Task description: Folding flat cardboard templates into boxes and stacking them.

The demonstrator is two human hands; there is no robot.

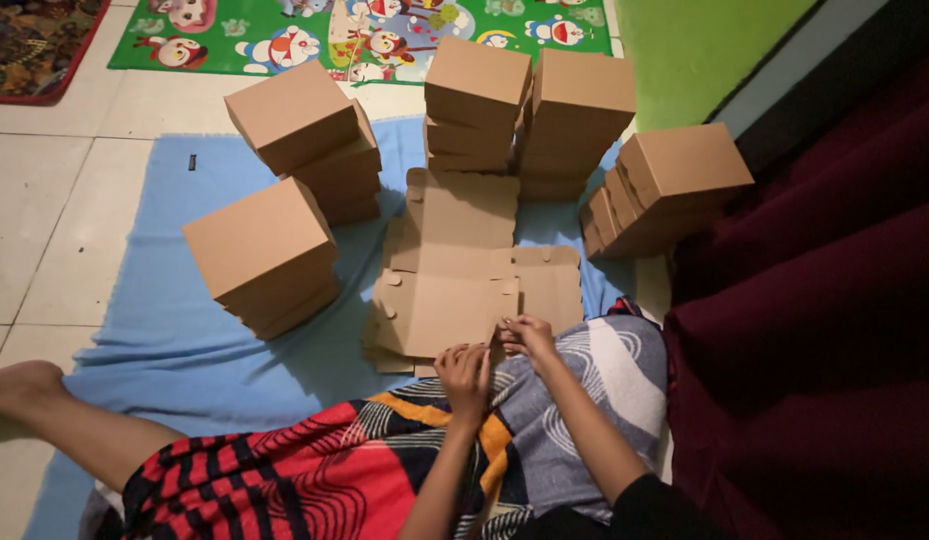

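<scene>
Head view: a flat die-cut cardboard box blank (455, 300) was lain on the blue cloth (185, 330), its 6 o'clock edge pinched by the right hand (530, 338) and left hand (466, 372), apparently for folding; finished boxes (265, 250) were stacked from 9 to 2 o'clock.
</scene>
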